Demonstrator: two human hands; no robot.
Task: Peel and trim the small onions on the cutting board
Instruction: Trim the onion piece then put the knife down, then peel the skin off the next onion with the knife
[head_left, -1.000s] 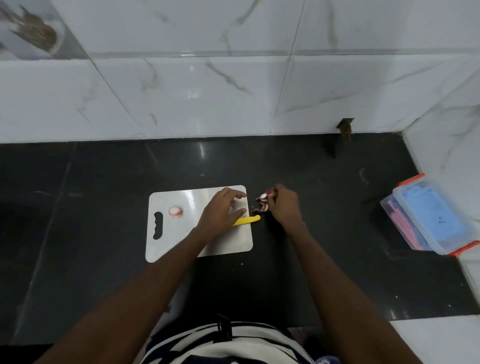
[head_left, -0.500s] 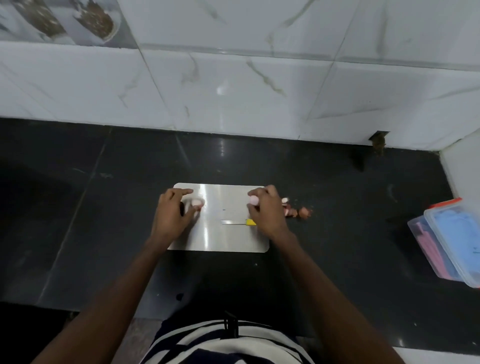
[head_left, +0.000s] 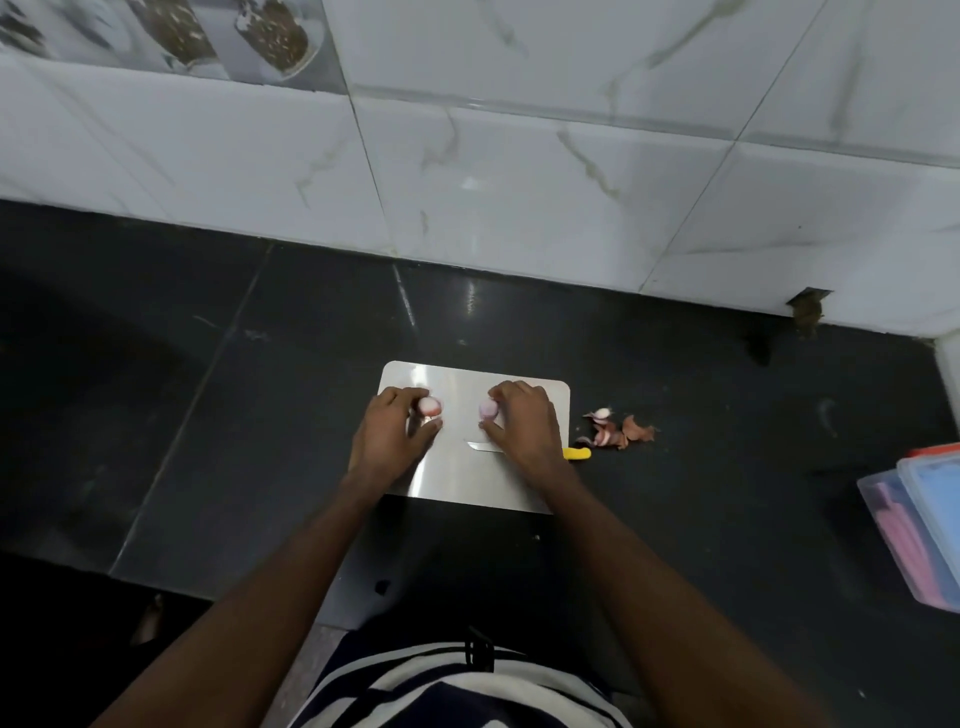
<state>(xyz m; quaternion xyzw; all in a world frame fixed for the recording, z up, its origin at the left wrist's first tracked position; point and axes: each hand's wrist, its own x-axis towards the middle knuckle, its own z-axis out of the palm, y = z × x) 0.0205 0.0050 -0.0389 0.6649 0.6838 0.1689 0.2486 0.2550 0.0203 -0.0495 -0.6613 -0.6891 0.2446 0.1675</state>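
On board (head_left: 467, 483), onions (head_left: 488, 409) now closer

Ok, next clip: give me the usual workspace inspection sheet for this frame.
Surface: glossy black stone counter, with a shiny rectangular steel cutting board lying on it.
Job's things: two small peeled pinkish onions on the board, left onion, right onion; yellow-handled knife lying flat, its blade on the board under the right hand.
Clutter: pile of reddish onion skins on the counter, right of the board.
Grippers: left hand fingers curl around the left onion; right hand pinches the right onion.
Cables: nothing seen.
Surroundings: white marble-pattern wall tiles; clear plastic boxes with orange clips at far right.
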